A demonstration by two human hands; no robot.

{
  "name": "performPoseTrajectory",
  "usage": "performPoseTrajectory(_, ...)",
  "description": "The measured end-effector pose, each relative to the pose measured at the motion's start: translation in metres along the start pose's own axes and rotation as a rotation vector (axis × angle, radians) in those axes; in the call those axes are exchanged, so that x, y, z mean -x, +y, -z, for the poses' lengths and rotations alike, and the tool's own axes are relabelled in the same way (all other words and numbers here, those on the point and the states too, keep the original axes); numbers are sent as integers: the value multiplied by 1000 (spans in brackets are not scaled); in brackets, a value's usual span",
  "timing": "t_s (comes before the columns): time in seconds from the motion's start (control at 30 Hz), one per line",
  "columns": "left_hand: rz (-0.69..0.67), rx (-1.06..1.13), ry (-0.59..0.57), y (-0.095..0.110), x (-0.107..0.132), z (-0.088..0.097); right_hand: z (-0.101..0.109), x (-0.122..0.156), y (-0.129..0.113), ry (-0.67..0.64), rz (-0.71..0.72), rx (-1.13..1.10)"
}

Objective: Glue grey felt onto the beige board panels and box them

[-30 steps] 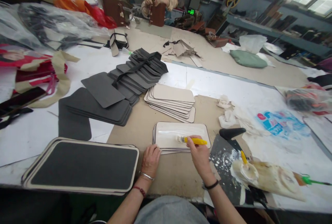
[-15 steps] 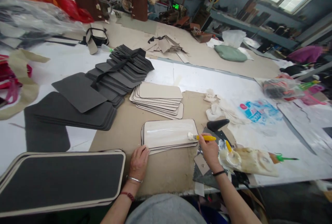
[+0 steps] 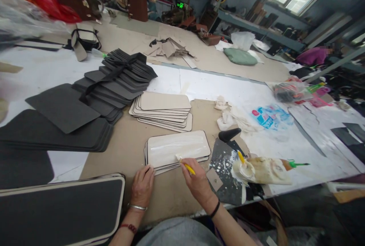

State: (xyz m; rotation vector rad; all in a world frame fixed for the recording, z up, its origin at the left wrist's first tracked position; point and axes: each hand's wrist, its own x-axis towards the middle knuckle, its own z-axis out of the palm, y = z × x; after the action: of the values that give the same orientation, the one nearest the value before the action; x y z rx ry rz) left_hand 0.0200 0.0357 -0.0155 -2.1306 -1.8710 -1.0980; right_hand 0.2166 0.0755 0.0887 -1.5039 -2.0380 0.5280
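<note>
My right hand (image 3: 196, 179) is closed around the yellow handle of a small glue brush (image 3: 188, 168). Its white, loaded bristles touch the lower edge of the top cream panel (image 3: 176, 149), a round-cornered piece with wet white streaks across its face. Several similar panels lie beneath it in a slightly uneven stack. At the stack's lower left corner rests my left hand (image 3: 142, 185), fingers extended and fingertips against the panel edge. Right of my right hand stands an open glue pot (image 3: 245, 171), with another yellow handle (image 3: 241, 157) sticking out of it.
Behind the coated stack sits a pile of cream panels (image 3: 165, 101). Dark grey panels (image 3: 62, 107) spread over the left side, and large dark boards with cream rims (image 3: 57, 211) lie at front left. A glue-spattered dark sheet (image 3: 225, 162) is at right. Across the table, a person holds a brown piece (image 3: 138, 7).
My right hand has moved the brush leftward and down, from the panel's right end to its lower edge. My left hand stays at the corner. The view has shifted slightly right.
</note>
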Motion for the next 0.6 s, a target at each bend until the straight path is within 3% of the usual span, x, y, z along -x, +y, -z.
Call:
performPoseTrajectory(0.13, 37, 18, 5, 1, -1, 0, 25, -15, 34, 89, -3, 77)
performPoseTrajectory(0.23, 56, 27, -1, 2, 0, 0, 21, -23, 52, 74, -3, 231)
performPoseTrajectory(0.33, 50, 14, -2, 2, 0, 0, -6, -18, 25, -40, 50, 256)
performPoseTrajectory(0.43, 55, 19, -8, 2, 1, 1, -31, -9, -21, -137, 105, 64)
performPoseTrajectory(0.5, 75, 36, -24, 2, 1, 0, -33, -7, -38, -141, 99, -118)
performPoseTrajectory(0.6, 104, 49, -41, 2, 2, 0, -17, -13, -30, -39, -77, -288)
